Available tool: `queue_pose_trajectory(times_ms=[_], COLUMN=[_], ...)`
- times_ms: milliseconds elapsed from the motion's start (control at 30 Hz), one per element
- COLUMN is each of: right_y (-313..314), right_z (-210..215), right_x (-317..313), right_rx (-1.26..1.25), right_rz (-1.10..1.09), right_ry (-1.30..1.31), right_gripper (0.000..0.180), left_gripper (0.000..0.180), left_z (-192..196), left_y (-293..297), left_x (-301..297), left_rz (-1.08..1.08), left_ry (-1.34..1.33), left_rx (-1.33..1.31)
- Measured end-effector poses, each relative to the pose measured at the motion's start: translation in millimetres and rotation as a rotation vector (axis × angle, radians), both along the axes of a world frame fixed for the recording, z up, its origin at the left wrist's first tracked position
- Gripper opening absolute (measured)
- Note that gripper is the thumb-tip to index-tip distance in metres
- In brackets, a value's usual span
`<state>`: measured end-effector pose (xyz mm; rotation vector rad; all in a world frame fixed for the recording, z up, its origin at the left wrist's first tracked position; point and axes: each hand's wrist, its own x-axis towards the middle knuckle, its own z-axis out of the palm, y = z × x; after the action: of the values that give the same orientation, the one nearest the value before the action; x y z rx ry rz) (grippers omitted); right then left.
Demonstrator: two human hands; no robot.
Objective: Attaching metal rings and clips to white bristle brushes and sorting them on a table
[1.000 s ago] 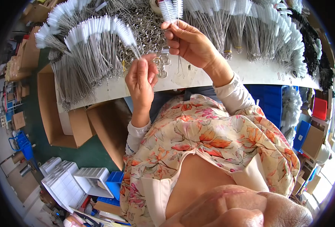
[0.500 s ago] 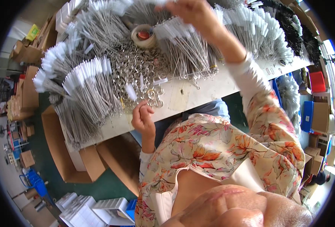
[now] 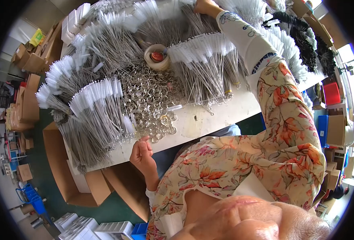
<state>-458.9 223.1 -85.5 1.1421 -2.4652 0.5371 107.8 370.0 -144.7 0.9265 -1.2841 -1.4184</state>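
My left hand (image 3: pixel 144 157) is at the table's near edge, just below a heap of metal rings (image 3: pixel 147 86). Its fingers are curled and pressed together; what they hold, if anything, is too small to make out. Stretched to the far side, my right hand (image 3: pixel 206 7) reaches among thin wire brushes (image 3: pixel 197 20) with white bristles, its fingertips partly hidden. A large pile of such brushes (image 3: pixel 203 68) lies nearer, to the right of the rings. Another pile of brushes (image 3: pixel 99 106) fans out left of the rings.
A roll of tape (image 3: pixel 157 57) with something red inside stands behind the rings. Black-bristled brushes (image 3: pixel 295 32) lie at the far right of the white table (image 3: pixel 221 110). An open cardboard box (image 3: pixel 71 176) is on the floor at left, with white bins (image 3: pixel 85 230) below it.
My right hand has reached farther away, into the brushes at the far side. My left hand has shifted slightly left and toward me. The whole view has tilted somewhat.
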Motion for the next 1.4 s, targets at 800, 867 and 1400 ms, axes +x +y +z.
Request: queue_pose_trajectory(times_ms=[800,867,1400], right_y=[177,188,283], right_z=[65,46,5], right_x=[350,332,295], right_rx=[-0.523,-0.742,0.982], right_rz=[1.157,1.089,0.620], right_ry=[-1.267,-1.139,0.421], right_gripper=[0.029,0.032,0.006], left_gripper=[0.015,0.011,0.025], left_z=[70,74,-31], left_y=[-47,-39,54], left_x=[-117,-107,-61], left_rz=[0.011,0.081,-0.482], left_ry=[-0.136,0.079,-0.385], left_rx=[-1.007,-0.900,-0.678])
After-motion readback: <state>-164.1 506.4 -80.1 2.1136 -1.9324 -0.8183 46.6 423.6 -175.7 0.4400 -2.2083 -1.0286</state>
